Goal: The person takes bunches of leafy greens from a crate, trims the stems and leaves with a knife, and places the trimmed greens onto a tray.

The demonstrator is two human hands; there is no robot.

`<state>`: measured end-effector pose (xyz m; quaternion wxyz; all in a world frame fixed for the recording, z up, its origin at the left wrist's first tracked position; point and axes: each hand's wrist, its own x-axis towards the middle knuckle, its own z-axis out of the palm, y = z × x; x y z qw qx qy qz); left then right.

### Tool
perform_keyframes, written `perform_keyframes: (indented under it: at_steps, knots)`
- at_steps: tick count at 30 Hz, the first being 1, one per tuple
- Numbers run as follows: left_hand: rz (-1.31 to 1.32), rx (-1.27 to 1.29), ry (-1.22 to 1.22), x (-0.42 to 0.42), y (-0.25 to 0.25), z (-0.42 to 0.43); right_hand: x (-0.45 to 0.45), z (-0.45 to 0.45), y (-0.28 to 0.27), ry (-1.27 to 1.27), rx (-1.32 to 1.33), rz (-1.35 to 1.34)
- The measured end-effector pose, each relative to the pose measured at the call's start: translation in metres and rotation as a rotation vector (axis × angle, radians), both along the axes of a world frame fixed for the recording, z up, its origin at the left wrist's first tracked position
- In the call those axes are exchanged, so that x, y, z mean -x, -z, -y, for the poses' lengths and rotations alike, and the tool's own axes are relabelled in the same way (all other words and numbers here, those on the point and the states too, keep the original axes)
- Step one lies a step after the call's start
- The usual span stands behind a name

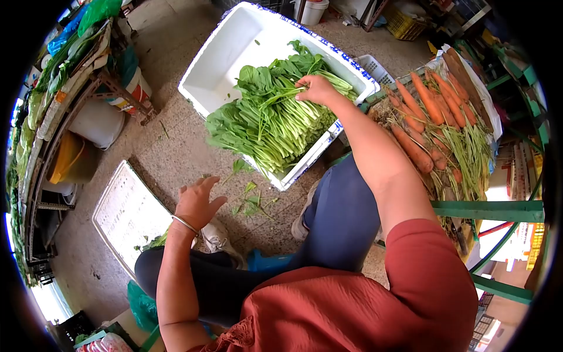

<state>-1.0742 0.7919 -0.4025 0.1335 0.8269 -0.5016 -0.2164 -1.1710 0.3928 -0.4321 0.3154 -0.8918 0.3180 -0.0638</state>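
At your far left, a metal rack carries green vegetables, with a blue plastic bag and a green plastic bag at its far end. Below it stand a yellow bucket and a whitish tub. Right of these, a white foam lid lies on the speckled floor, with a few green scraps beside your left knee at its near edge.

Your left hand hangs in the air just right of that lid, fingers spread and thumb apart, holding nothing; a pale bangle circles the wrist. Your light-coloured shoe shows just below that hand, and loose leaves are scattered on the floor to its right.

Farther out, in front of you, a white foam box with blue lettering on its rim holds the spinach-like greens. They are heaped toward its near and right sides, leaves to the left and pale stems to the right. Your right hand is over the heap's right part, thumb and fingertips pinching a stem or two.

At your right, soil-marked carrots lie piled beside limp green stalks, with a green metal frame on their near side.
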Motion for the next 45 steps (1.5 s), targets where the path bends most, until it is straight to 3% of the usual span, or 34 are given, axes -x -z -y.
perform_keyframes:
  at_steps: [7, 13, 17, 18, 20, 22, 24, 27, 29, 31, 32, 34, 35, 38, 45]
  knots:
    - [0.092, 0.076, 0.018, 0.004, -0.005, -0.002, -0.006, -0.011, -0.018, 0.003, 0.052, -0.060]
    - [0.026, 0.036, -0.011, 0.002, -0.013, 0.000, -0.006, -0.052, -0.082, -0.094, 0.190, 0.206]
    - [0.034, 0.106, -0.081, 0.003, -0.018, 0.005, -0.004, -0.076, -0.108, -0.124, 0.288, 0.300]
    - [0.082, 0.222, -0.094, 0.006, -0.020, 0.007, -0.003, -0.078, -0.105, -0.124, 0.286, 0.299]
    - [0.010, 0.293, -0.167, 0.004, -0.023, 0.011, -0.006, -0.081, -0.101, -0.180, 0.137, 0.427]
    - [-0.063, 0.358, -0.253, 0.004, -0.028, 0.014, -0.007, -0.107, -0.118, -0.252, 0.019, 0.313]
    - [0.316, 0.682, -0.189, 0.007, -0.038, 0.020, -0.006, -0.141, -0.127, -0.376, -0.194, 0.143]
    - [0.402, 0.626, -0.075, 0.013, -0.036, 0.023, -0.012, -0.174, -0.113, -0.544, -0.467, 0.040]
    - [0.258, 0.603, -0.038, 0.011, -0.024, 0.020, -0.016, -0.180, -0.099, -0.657, -0.502, 0.112]
    - [-0.108, 0.581, -0.198, 0.013, -0.029, 0.018, -0.019, -0.189, -0.093, -0.672, -0.556, 0.107]
    - [-0.099, 0.576, -0.216, 0.012, -0.030, 0.017, -0.020, -0.194, -0.092, -0.595, -0.673, 0.127]
    - [-0.364, 0.478, -0.355, 0.009, -0.028, 0.015, -0.022, -0.198, -0.090, -0.488, -0.905, 0.160]
    - [-0.356, 0.477, -0.369, 0.008, -0.025, 0.014, -0.022, -0.199, -0.090, -0.504, -0.911, 0.158]
    - [-0.653, 0.703, -0.427, 0.005, -0.024, 0.011, -0.023, -0.204, -0.093, -0.498, -0.928, 0.228]
    - [-0.644, 0.711, -0.459, 0.003, -0.023, 0.009, -0.031, -0.206, -0.078, -0.543, -0.896, 0.267]
